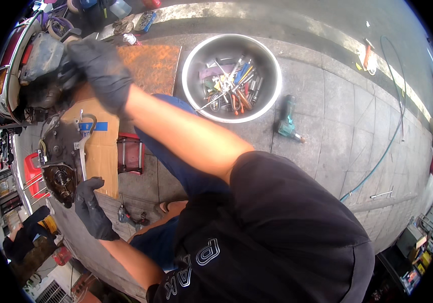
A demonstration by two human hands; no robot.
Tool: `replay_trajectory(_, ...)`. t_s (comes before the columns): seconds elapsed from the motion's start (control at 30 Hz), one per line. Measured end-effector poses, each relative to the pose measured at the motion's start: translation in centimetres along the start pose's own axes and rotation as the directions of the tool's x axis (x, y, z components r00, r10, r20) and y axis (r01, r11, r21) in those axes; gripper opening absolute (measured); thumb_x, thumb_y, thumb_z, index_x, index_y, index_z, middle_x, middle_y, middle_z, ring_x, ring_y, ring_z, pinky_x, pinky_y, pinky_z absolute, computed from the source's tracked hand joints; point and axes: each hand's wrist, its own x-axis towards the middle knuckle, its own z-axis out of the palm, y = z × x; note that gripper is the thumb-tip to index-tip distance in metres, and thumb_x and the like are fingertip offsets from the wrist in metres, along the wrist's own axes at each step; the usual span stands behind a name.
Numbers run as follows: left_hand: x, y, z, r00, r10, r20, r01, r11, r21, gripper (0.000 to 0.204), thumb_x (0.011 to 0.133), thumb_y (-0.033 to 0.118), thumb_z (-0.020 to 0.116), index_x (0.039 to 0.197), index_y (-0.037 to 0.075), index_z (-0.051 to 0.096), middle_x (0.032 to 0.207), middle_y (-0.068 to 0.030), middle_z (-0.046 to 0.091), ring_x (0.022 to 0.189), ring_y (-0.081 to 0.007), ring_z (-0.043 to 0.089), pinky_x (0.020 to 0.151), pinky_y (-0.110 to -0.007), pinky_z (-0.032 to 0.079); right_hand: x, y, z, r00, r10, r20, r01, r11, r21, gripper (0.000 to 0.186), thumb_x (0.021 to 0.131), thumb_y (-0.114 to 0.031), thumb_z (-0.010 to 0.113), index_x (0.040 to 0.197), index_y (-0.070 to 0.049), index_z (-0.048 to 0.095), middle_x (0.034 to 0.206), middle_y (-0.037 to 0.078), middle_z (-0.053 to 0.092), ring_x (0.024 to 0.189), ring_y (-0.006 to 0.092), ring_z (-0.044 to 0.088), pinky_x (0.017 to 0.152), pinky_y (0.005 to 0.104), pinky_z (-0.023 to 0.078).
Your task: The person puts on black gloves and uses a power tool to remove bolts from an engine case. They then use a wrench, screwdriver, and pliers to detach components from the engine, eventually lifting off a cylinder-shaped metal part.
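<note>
My right hand point(98, 70), in a dark glove, is raised at the upper left by the scooter's rear body point(42, 55); its fingers are blurred against dark parts. Below it an engine assembly point(57, 151) with an opened round housing, a silver bracket and hoses overlaps cardboard point(103, 166). My left hand point(89, 204), also gloved, is beside that housing's lower right, fingers loosely bent, with nothing visible in them. An orange-stained board point(151, 63) lies behind my right arm.
A steel bowl of tools point(191, 83), teal power tool point(287, 121) and blue hose point(393, 136) lie rightward. A red stool point(32, 166) and red frame point(129, 154) flank the engine. A drill point(128, 217) lies by my foot. A person in dark clothing point(27, 232) is at far lower left.
</note>
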Motion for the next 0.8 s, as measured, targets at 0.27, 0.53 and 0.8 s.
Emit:
replay_trajectory(0.27, -4.4, -9.3, -2.5, 0.942, -0.312, -0.128, 0.300, 0.949, -0.101, 0.033, 0.098, 0.027, 0.049, 0.099, -0.002, 0.064, 0.094, -0.0101, 0.064, 0.092, -0.0224, 0.060, 0.090, -0.037, 0.046, -13.3, -16.0, -41.9, 0.447, 0.081, -0.891, -0.843, 0.370, -0.389, 0.051, 0.095, -0.051, 0.052, 0.106, -0.002, 0.062, 0.082, 0.006, 0.062, 0.077, 0.0172, 0.060, 0.068, 0.0297, 0.048)
replay_trajectory(0.53, -9.9, -12.3, -2.8, 0.823, -0.543, -0.165, 0.528, 0.839, -0.130, 0.037, 0.101, 0.029, 0.046, 0.105, -0.002, 0.064, 0.099, -0.0104, 0.065, 0.095, -0.0213, 0.061, 0.090, -0.036, 0.048, -17.9, -17.8, -49.2, 0.299, 0.247, -0.922, -0.851, 0.506, -0.140, 0.057, 0.097, -0.055, 0.047, 0.121, -0.005, 0.056, 0.105, 0.014, 0.068, 0.089, 0.0272, 0.065, 0.072, 0.0344, 0.052)
replay_trajectory(0.8, -11.4, -11.7, -2.3, 0.815, -0.575, -0.070, 0.573, 0.818, -0.048, 0.033, 0.101, 0.025, 0.049, 0.109, -0.004, 0.063, 0.104, -0.0110, 0.065, 0.095, -0.0218, 0.063, 0.090, -0.036, 0.049, -16.0, -13.7, -56.1, 0.334, -0.302, -0.893, -0.922, -0.299, -0.244, 0.044, 0.068, -0.032, 0.074, 0.096, 0.001, 0.072, 0.099, 0.018, 0.070, 0.089, 0.0282, 0.070, 0.079, 0.0344, 0.053)
